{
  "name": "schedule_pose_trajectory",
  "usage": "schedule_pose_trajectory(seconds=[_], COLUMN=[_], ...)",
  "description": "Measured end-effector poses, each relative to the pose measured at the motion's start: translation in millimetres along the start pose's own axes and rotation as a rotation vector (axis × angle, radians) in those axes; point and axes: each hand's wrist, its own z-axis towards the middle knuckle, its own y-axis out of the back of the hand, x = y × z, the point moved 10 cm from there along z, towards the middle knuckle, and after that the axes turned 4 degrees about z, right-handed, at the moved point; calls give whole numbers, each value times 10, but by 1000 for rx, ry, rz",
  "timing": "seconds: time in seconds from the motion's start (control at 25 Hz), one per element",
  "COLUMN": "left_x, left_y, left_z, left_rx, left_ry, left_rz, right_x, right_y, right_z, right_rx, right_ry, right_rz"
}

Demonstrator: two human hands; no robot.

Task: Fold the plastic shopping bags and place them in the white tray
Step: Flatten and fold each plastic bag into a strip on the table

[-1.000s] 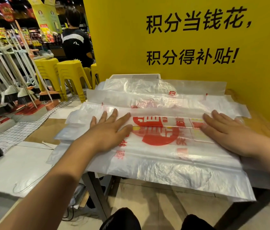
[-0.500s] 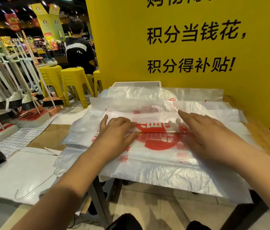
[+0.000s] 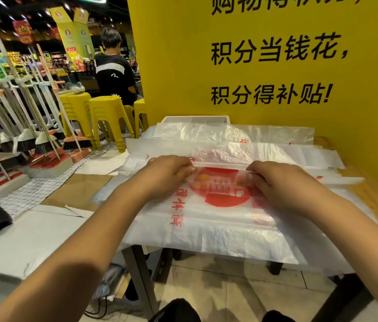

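— Now, on the head camera, where is the bag being worked?

— The top plastic bag (image 3: 218,219) is translucent white with a round red logo and red characters. It lies flat on a stack of other bags (image 3: 253,135) spread over the wooden table (image 3: 374,201). Its near edge hangs past the table's near side.

— And the hands?

— The left hand (image 3: 167,175) is just left of the logo and the right hand (image 3: 283,182) just right of it, both at the bag's far edge. The fingers of each are curled in and pinch that edge. A narrow strip of plastic runs taut between the two hands.

— Is that edge off the stack?

— It looks slightly raised, but blur near the right hand makes it hard to be sure.

— The white tray?

— The white tray (image 3: 195,118) stands at the far side of the table, against the yellow board (image 3: 178,66), left of centre. The bags hide most of it, and I cannot tell what lies inside.

— Anything further off?

— Far left there are yellow stools (image 3: 109,112), a rack of brooms (image 3: 44,140), and a seated person in a black top (image 3: 113,75), back turned.
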Motion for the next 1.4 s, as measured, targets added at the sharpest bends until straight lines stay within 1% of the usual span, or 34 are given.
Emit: schedule_pose_trajectory(seconds=[0.08,0.2,0.28,0.4,0.6,0.72,0.8,0.88,0.96,1.08,1.2,1.32,1.4], left_x=[44,80,80,129,317,204,-35,-221,-261,-170,-111,-97,-107], left_y=[40,83,74,16,-104,-140,-188,-352,-502,-570,-600,-612,-618], left_z=[139,263,265,225,108,65,57,20,-27,-52,-56,-54,-40], left_rx=[8,-31,-63,-94,17,29,38,134,211,233,256,252,247], left_ry=[52,119,122,95,114,75,10,-15,2,33,52,59,62], left_rz=[28,162,233,245,86,157,135,81,75,99,116,128,125], right_x=[-45,-137,-203,-219,-260,-186,-59,20,47,15,-377,-995,-1224], right_y=[-4,-56,-93,-149,-269,-295,-326,-381,-454,-596,-550,-343,-285], right_z=[134,300,329,306,311,342,378,389,366,278,86,-149,-214], right_rx=[33,47,24,-13,3,6,26,62,106,217,282,253,239], right_ry=[-10,-27,-36,-3,43,68,102,105,95,82,-17,-229,-314], right_rz=[-43,-119,-164,-192,-55,23,57,105,144,98,60,25,-30])
